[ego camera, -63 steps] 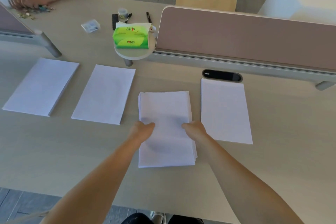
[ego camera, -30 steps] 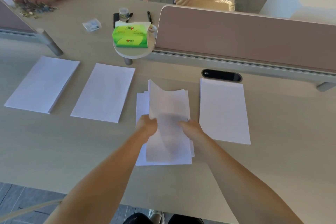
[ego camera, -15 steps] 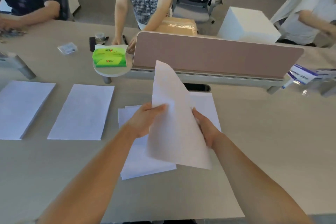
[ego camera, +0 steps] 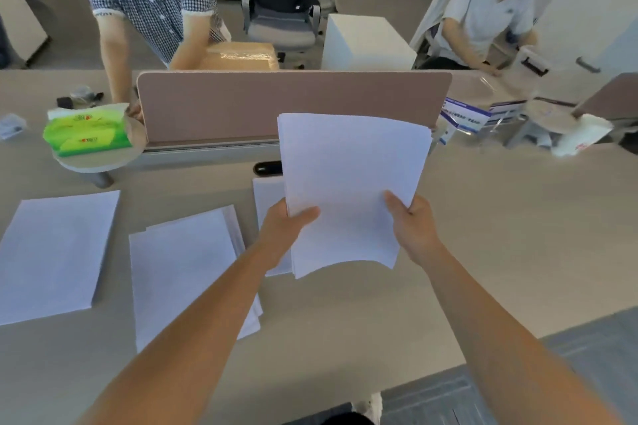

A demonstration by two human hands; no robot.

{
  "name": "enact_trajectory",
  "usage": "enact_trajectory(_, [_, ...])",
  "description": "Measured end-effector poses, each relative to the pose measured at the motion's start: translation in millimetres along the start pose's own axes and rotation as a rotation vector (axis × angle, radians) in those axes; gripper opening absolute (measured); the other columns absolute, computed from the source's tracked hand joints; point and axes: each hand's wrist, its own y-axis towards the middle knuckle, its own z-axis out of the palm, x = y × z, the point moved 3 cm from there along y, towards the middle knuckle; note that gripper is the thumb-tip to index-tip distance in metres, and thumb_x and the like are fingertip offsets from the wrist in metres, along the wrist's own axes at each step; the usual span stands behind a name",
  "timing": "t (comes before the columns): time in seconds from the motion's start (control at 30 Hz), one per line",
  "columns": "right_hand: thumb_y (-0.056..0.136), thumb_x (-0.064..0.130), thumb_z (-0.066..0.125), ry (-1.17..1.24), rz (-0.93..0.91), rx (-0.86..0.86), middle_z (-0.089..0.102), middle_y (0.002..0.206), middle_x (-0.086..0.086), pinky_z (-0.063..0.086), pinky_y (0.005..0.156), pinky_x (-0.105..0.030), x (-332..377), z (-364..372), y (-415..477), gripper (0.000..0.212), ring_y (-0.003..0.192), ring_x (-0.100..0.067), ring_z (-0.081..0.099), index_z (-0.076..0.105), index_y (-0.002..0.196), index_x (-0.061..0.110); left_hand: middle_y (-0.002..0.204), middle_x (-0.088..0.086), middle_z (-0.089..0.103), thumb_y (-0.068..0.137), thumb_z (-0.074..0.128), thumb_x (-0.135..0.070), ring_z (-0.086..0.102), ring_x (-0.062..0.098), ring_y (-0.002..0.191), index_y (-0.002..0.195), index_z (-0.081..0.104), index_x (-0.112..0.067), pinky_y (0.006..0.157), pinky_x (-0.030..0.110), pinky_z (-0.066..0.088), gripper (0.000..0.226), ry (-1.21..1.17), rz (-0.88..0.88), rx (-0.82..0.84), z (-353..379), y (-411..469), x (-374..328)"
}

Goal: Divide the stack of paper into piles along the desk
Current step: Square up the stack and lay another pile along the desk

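Note:
A bundle of white sheets (ego camera: 348, 179) is lifted above the desk, tilted up toward me. My left hand (ego camera: 284, 229) grips its left edge with the thumb on top. My right hand (ego camera: 412, 226) grips its right edge the same way. Under my left forearm lies the remaining stack of paper (ego camera: 186, 266), slightly fanned. A pile (ego camera: 55, 252) lies flat at the far left. Another pile (ego camera: 267, 198) lies behind the lifted bundle, mostly hidden by it.
A pink divider panel (ego camera: 241, 103) runs across the desk (ego camera: 518, 235) behind the paper. A green tissue pack (ego camera: 88, 134) sits on a small round stand at the left. People stand and sit beyond the divider. Boxes and a white pack clutter the far right.
Both hands lifted a bundle off the middle stack and carried it up and to the right. My view swung right and upward, showing more of the room.

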Motion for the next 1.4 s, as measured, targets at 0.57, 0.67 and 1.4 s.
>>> enact_trajectory(0.57, [0.086,0.009,0.072,0.107,-0.018,0.149,0.076,0.090,0.010,0.057,0.073,-0.025,-111,-197,66,0.016,0.087,-0.006,0.072,0.072,0.092,0.023,0.099,-0.004,0.076,0.079,0.079,-0.012,0.072,0.012,0.093,0.103,0.071,-0.020,0.081,0.029,0.057,0.026,0.036,0.063,-0.116,201,40,48])
enact_trajectory(0.67, [0.088,0.012,0.070,0.122,-0.025,0.158,0.076,0.081,0.011,0.056,0.066,-0.021,-107,-202,74,0.013,0.078,-0.005,0.072,0.072,0.084,0.023,0.101,-0.007,0.074,0.073,0.083,-0.028,0.071,0.006,0.092,0.111,0.067,-0.022,0.078,0.026,0.057,0.041,-0.016,0.070,-0.196,218,38,45])
enact_trajectory(1.4, [0.081,0.008,0.077,0.157,0.047,0.335,0.076,0.087,0.005,0.056,0.082,-0.046,-126,-228,110,0.020,0.085,-0.015,0.072,0.077,0.080,0.028,0.096,-0.005,0.077,0.076,0.080,-0.004,0.072,0.012,0.093,0.103,0.070,-0.018,0.074,0.020,0.056,0.032,-0.042,0.087,-0.204,242,41,43])
